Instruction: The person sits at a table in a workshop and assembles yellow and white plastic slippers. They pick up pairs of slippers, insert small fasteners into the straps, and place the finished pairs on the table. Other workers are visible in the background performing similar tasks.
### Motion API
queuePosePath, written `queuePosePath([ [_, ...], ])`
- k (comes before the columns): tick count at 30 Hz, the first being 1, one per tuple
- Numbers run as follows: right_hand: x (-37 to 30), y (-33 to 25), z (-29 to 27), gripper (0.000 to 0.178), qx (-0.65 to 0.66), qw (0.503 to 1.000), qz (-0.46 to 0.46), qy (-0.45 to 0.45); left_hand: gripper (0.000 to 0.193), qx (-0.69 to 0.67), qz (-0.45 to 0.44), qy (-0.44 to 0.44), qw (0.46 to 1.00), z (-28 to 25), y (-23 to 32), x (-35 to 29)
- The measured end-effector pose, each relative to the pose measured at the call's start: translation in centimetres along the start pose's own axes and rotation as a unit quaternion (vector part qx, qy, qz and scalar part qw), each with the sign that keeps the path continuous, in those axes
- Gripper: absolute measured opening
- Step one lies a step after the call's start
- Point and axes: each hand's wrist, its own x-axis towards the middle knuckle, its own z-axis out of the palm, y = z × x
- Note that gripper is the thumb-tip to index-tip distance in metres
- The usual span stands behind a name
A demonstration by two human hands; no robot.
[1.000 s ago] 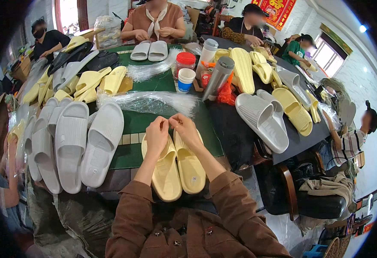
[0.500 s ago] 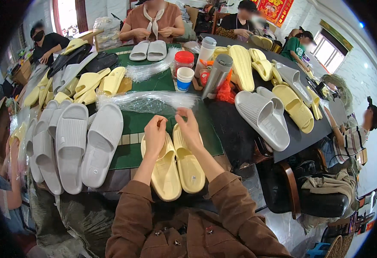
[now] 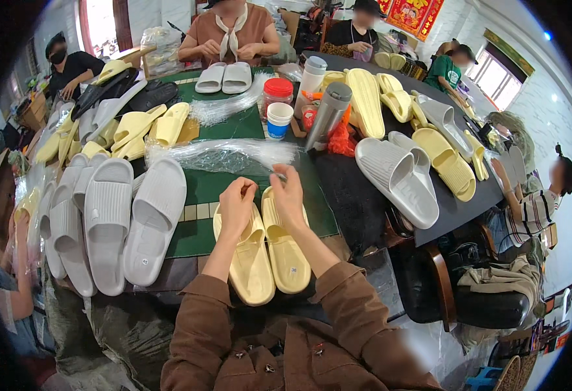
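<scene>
A pair of pale yellow slide slippers lies at the table's near edge: the left slipper (image 3: pixel 252 267) and the right slipper (image 3: pixel 290 264), toes away from me. Above the left one's strap is my left hand (image 3: pixel 237 203), its fingers curled together in a pinch. My right hand (image 3: pixel 288 197) hovers over the right slipper's strap with bent fingertips drawn together, a short gap from the left hand. Whatever the fingertips hold is too small to make out. Just beyond my hands lies a bundle of thin clear plastic strands (image 3: pixel 227 153).
Grey slippers (image 3: pixel 108 221) stand in a row at left, with yellow ones (image 3: pixel 136 127) behind. A paper cup (image 3: pixel 278 121), a red-lidded jar (image 3: pixel 277 91) and a steel flask (image 3: pixel 330 114) stand beyond. More slippers (image 3: pixel 400 179) cover the right table. Several people sit around.
My right fingertips have curled in slightly and my left hand has shifted a little to the right. The yellow slippers stay where they were.
</scene>
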Motion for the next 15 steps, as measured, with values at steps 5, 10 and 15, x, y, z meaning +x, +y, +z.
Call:
queuePosePath([
  [5,0.8,-0.5,-0.3,0.016,-0.17,0.974,-0.076,-0.129,0.01,0.005,0.002,0.005,1.0,0.3,0.5,0.1],
  [10,2.7,-1.4,0.0,0.012,-0.218,0.946,-0.143,-0.194,0.012,-0.013,-0.056,-0.005,0.998,0.1,0.7,0.2],
  [15,2.2,-0.7,-0.3,0.012,-0.155,0.973,-0.044,-0.162,0.013,0.003,-0.034,-0.026,0.999,-0.2,0.5,0.0],
])
